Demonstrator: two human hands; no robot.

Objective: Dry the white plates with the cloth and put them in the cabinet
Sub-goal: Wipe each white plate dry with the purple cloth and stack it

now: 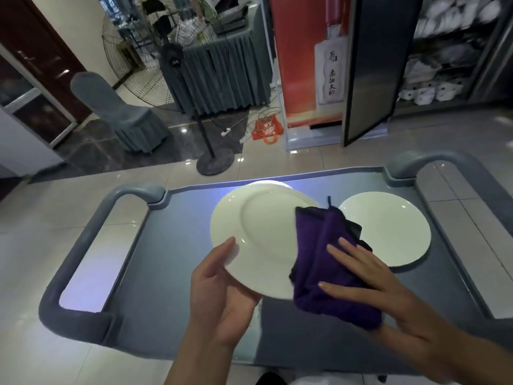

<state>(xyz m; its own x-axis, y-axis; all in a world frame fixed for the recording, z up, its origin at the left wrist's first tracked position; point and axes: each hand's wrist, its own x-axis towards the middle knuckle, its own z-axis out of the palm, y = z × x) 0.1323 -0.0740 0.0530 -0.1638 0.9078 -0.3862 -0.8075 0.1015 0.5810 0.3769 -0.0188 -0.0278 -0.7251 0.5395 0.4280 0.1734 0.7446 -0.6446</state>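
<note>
head view: glossy plate wiped with a plush purple cloth

head camera looks down on a grey plastic cart [172, 262] with a flat matte top and rounded loop handles at both ends. the left hand [219, 290] grasps a round white plate [261, 234] by its near rim, thumb on the upper face and fingers under it, holding it tilted above the cart. the plate is smooth and shiny, with a broad flat rim around a shallow circular well. the right hand [372, 284] lies with straight, spread fingers pressing a folded purple cloth [327, 268], thick and fuzzy, against the plate's right side; part of the cloth hangs off the edge. a second white plate [388, 229] lies flat on the cart to the right, and the curved edge of another plate [266, 183] peeks out behind the held one. beyond the cart, on glossy floor tiles, a metal-framed cabinet [444, 51] stands with its dark door open, its shelves stacked with blurred white crockery. to the left stand a wire-caged pedestal fan [172, 62] and a chair in pleated grey fabric [122, 112].
</note>
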